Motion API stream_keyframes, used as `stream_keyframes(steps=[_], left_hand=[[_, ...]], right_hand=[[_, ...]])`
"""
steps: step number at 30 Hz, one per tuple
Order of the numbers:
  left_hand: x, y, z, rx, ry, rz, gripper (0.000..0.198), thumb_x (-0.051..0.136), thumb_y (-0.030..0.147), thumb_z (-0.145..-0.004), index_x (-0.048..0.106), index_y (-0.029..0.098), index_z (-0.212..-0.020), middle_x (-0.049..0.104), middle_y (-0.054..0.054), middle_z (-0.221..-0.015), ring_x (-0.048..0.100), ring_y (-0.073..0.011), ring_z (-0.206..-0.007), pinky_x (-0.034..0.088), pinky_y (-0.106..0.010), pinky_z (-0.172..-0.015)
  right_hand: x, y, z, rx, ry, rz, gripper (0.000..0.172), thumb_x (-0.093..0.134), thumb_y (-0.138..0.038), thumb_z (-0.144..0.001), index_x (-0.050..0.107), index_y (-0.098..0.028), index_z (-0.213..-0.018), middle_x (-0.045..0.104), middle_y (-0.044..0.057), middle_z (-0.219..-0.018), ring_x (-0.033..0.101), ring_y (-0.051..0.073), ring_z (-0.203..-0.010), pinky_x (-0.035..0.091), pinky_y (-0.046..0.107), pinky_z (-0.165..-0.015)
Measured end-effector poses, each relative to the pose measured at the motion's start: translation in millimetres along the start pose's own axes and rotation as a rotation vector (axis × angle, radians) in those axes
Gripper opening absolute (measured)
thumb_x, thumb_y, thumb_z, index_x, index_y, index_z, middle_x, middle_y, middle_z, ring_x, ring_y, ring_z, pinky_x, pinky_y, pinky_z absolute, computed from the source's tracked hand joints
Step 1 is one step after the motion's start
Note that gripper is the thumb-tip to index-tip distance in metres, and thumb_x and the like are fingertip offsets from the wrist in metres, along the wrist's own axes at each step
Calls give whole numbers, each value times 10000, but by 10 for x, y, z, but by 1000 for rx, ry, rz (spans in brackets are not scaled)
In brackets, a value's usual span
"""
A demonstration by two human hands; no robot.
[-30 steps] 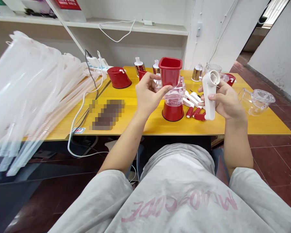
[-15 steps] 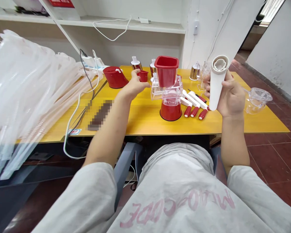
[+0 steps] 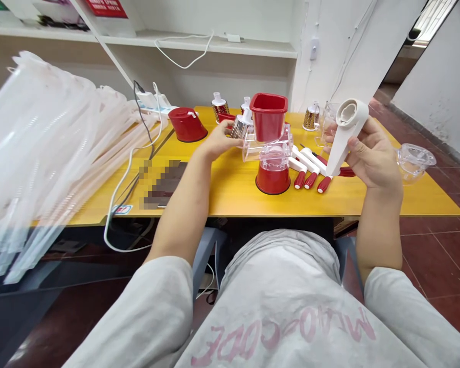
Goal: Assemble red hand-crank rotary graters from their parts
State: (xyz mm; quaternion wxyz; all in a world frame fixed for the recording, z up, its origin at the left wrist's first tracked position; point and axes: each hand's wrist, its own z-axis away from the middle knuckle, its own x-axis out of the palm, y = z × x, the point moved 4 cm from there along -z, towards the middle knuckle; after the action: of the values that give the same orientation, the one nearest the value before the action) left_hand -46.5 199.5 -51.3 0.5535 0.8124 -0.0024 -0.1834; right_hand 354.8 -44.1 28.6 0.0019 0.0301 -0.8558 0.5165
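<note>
My left hand [image 3: 220, 139] is closed around a metal grater drum [image 3: 238, 129] with a white top, just left of the rotary grater. That rotary grater stands upright, with a red hopper [image 3: 269, 120], a clear body [image 3: 266, 148] and a red base [image 3: 273, 180]. Raised on the right, my right hand [image 3: 375, 153] grips a white crank handle [image 3: 342, 145], its round socket end up. A red grip [image 3: 347, 172] shows beside my right fingers. On the table between the grater and my right hand lie several white crank handles [image 3: 310, 166] with red grips.
Other grater drums [image 3: 311, 117] stand along the back of the yellow table [image 3: 230, 199]. A red base [image 3: 187, 124] is at the back left, a clear grater body [image 3: 414, 159] at the right. Plastic bags [image 3: 61, 128] and a white cable [image 3: 117, 191] occupy the left side.
My left hand has closed on a grater drum, which now sits tilted beside the clear body. My right hand has tilted the crank handle and moved slightly right and down.
</note>
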Motion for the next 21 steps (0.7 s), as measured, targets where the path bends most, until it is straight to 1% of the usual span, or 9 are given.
stream_keyframes(steps=[2,4,5,7,10,12,17,19,21], left_hand=[[-249,93,115,-24,116,147,703,1105,353,-684,771,253,-1294,873,-149,-1444,845,-349,-1338,773,-463,-1074],[-450,205,264,9,262,277,689,1160,419,-674,750,298,-1214,880,-118,-1370,884,-310,-1199,767,-371,-857],[-512,263,347,38,306,318,693,1188,464,-682,737,317,-1188,882,-99,-1337,897,-292,-1143,748,-334,-779],[-556,367,515,72,313,369,688,1210,598,-725,736,337,-1150,890,-76,-1304,918,-276,-1078,729,-305,-695],[-515,436,723,60,290,424,681,1133,826,-806,768,337,-1109,911,-76,-1253,936,-296,-1066,719,-324,-651],[-461,402,793,30,311,454,682,1072,896,-848,783,335,-1109,920,-83,-1222,930,-306,-1069,697,-341,-643],[-272,146,737,-93,441,438,687,991,919,-841,708,323,-1034,869,-50,-1062,836,-246,-872,599,-317,-566],[-207,94,695,-117,442,421,672,917,932,-873,687,320,-1027,842,-53,-1014,818,-246,-825,574,-321,-537],[-184,114,686,-96,415,416,644,858,928,-907,684,319,-1024,831,-62,-991,816,-252,-813,564,-325,-526]], right_hand=[[5,-28,11,13,9,45,776,1119,-739,-916,786,-446,-1552,879,59,-1628,831,434,-1613,853,701,-1200],[19,-45,19,26,4,76,806,1118,-749,-916,782,-438,-1579,856,76,-1673,843,443,-1587,861,703,-1173],[25,-47,21,30,-3,87,823,1119,-751,-915,777,-437,-1595,847,82,-1687,849,448,-1574,864,702,-1158],[33,-37,20,38,-12,110,850,1124,-754,-908,775,-438,-1616,840,90,-1691,858,457,-1553,868,697,-1132],[36,11,5,49,-4,150,869,1136,-754,-889,790,-425,-1614,846,94,-1671,850,465,-1557,855,692,-1160],[44,56,-11,54,-1,164,914,1150,-759,-864,785,-423,-1631,862,94,-1638,836,463,-1575,836,697,-1212],[84,171,-54,57,-26,179,983,1162,-778,-833,764,-439,-1665,875,84,-1579,841,438,-1548,799,698,-1290],[99,219,-68,66,-32,195,977,1161,-770,-839,768,-424,-1664,878,88,-1562,851,429,-1521,791,685,-1307],[121,269,-81,80,-37,213,954,1159,-746,-850,775,-408,-1656,878,94,-1562,854,422,-1503,787,674,-1314]])
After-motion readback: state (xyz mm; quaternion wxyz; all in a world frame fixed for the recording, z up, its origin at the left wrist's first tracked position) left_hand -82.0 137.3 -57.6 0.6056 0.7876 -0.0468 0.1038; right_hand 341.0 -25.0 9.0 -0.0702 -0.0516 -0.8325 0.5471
